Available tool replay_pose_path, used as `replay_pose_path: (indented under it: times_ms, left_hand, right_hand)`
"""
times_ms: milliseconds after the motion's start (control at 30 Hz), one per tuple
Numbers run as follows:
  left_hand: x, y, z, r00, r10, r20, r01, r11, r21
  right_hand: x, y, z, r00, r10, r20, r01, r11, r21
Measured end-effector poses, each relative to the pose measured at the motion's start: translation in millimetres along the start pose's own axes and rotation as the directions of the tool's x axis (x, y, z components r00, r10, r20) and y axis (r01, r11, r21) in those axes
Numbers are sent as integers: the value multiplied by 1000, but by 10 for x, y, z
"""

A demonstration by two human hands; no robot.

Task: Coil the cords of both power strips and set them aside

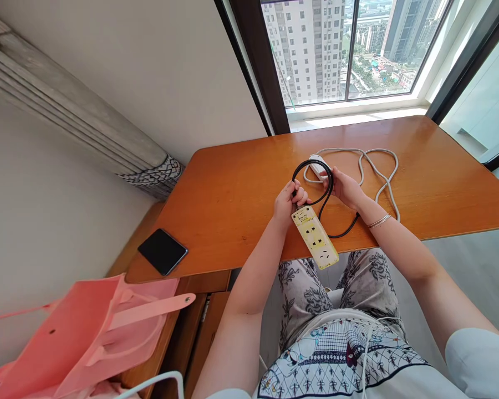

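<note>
My left hand (289,204) is closed around the top end of a yellowed power strip (315,237), where its black cord (316,166) comes out. The strip hangs past the front edge of the wooden table (233,194). My right hand (344,187) pinches the black cord, which forms a loop between both hands and trails down to the table by my right wrist. Behind the hands lies a white power strip (318,165) with a long grey-white cable (382,177) curled on the table.
A black phone (162,251) lies on a lower wooden cabinet at the left. A pink bag (95,332) sits at the bottom left. A folded curtain (87,127) hangs along the wall. Windows run behind the table.
</note>
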State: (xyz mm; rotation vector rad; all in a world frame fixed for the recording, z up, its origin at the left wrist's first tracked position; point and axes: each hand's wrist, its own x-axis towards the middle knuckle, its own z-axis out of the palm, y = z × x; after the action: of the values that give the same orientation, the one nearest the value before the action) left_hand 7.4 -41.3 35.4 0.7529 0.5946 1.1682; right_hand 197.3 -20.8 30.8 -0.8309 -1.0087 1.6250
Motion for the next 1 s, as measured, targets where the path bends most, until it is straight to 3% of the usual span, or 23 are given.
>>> replay_pose_path:
  times_ms: [167, 367, 567, 733, 1000]
  left_hand:
    - [5, 44, 62, 987, 61, -148, -72, 995, -68]
    - [8, 20, 76, 986, 80, -144, -82, 997, -6]
    - [7, 5, 60, 989, 81, -125, -78, 997, 24]
    - [47, -37, 31, 984, 95, -152, -89, 995, 50]
    - [127, -154, -66, 966, 125, -224, -78, 975, 208]
  right_hand:
    - [-15, 121, 6, 998, -44, 39, 51, 979, -199]
    - [71, 231, -71, 994, -97, 53, 111, 901, -419]
    - [77, 199, -92, 980, -196, 34, 175, 767, -617]
    - [43, 191, -33, 990, -137, 43, 137, 812, -568]
    - [8, 202, 7, 940, -341, 22, 294, 774, -561]
